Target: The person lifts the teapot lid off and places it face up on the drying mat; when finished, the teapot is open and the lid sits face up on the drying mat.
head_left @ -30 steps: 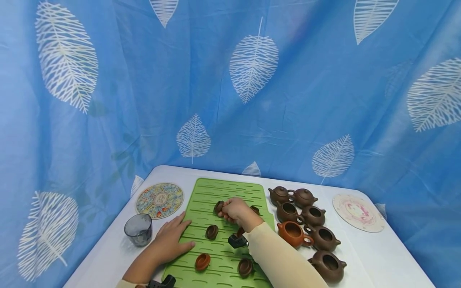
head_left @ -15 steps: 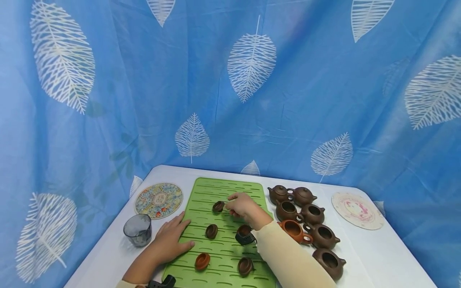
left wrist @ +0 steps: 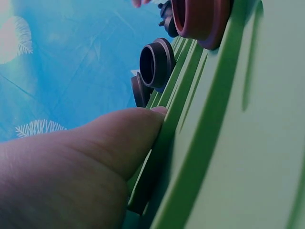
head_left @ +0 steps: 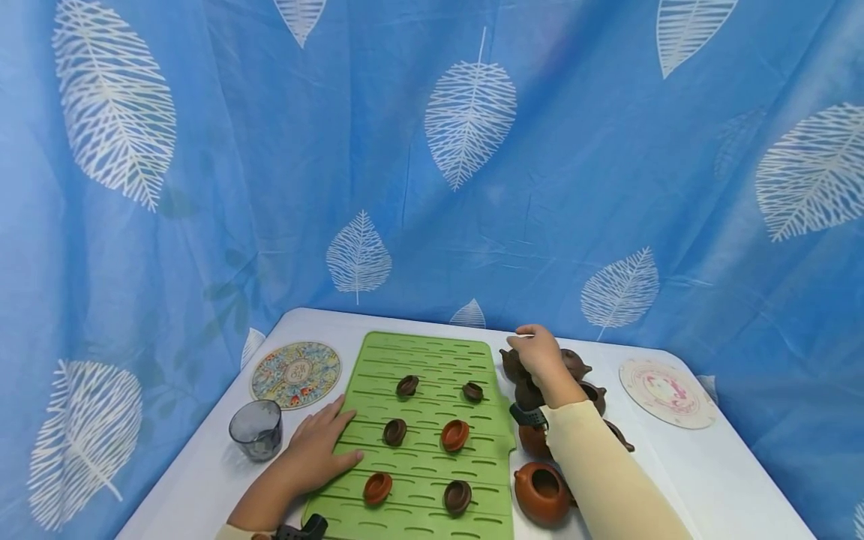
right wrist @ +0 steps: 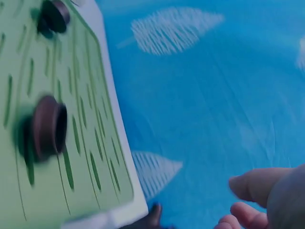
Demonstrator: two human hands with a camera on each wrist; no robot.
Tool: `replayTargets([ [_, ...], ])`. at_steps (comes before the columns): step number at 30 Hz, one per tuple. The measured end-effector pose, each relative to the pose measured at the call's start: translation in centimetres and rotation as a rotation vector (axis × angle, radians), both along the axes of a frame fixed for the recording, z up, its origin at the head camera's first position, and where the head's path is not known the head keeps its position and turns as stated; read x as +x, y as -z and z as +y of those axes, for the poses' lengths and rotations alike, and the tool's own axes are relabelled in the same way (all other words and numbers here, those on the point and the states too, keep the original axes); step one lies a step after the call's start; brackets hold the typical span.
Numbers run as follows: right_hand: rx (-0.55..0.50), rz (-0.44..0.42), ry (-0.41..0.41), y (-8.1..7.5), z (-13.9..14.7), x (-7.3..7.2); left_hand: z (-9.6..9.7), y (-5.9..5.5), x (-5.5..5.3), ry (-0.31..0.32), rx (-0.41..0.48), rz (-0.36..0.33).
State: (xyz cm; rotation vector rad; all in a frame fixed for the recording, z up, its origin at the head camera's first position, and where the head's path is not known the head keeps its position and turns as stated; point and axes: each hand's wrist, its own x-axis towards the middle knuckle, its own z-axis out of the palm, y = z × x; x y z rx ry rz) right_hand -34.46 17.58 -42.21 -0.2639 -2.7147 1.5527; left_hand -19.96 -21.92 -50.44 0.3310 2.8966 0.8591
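Note:
In the head view my left hand [head_left: 322, 444] rests with spread fingers on the left edge of a green ridged mat [head_left: 432, 352]. Its thumb touches the mat in the left wrist view. My right hand [head_left: 542, 360] hovers over the far end of the teapot group, thumb and fingers apart, holding nothing. Small teapot lids lie tilted on the mat, among them a dark brown lid [head_left: 407, 386], a reddish lid [head_left: 455, 435] and an orange lid [head_left: 378, 488]. Below the right forearm is an orange teapot [head_left: 533, 502]. Several brown teapots are partly hidden by that arm.
Left of the mat stand a grey glass cup [head_left: 258, 431] and a colourful round coaster [head_left: 297, 375]. A pale pink-patterned disc [head_left: 667, 394] lies to the right of the teapots. A blue leaf-print curtain [head_left: 405, 150] hangs behind the white table [head_left: 682, 472].
My right hand has let go of a brown lid at the mat's upper middle and moved right to the teapots. Lids and an orange teapot show from under the sleeve. The left hand stays put.

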Motion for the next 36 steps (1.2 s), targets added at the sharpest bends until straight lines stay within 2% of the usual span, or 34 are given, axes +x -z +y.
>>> replayTargets([
  [3, 0.010, -0.025, 0.044, 0.5, 1.3, -0.5, -0.1, 0.1, 0.0, 0.002, 0.006, 0.008],
  [13, 0.111, -0.038, 0.046, 2.3, 2.2, -0.8, -0.2, 0.7, -0.1, 0.007, 0.024, 0.016],
  [21, 0.160, -0.013, 0.041, 2.6, 2.6, -0.9, 0.0, 0.3, -0.1, -0.008, 0.006, 0.020],
  [26, 0.188, -0.007, 0.026, 2.5, 2.9, -0.9, 0.1, 0.4, 0.0, -0.013, 0.007, 0.019],
  [30, 0.210, 0.029, 0.021, 2.2, 3.4, -0.8, 0.1, 0.4, -0.1, -0.006, 0.001, 0.019],
  [33, 0.131, 0.059, 0.016, 1.9, 3.4, -0.8, 0.1, 0.3, 0.0, -0.008, 0.001, 0.008],
  [36, -0.100, 0.050, -0.001, 1.9, 3.0, -1.0, 0.1, 0.1, -0.1, -0.014, -0.003, 0.002],
])
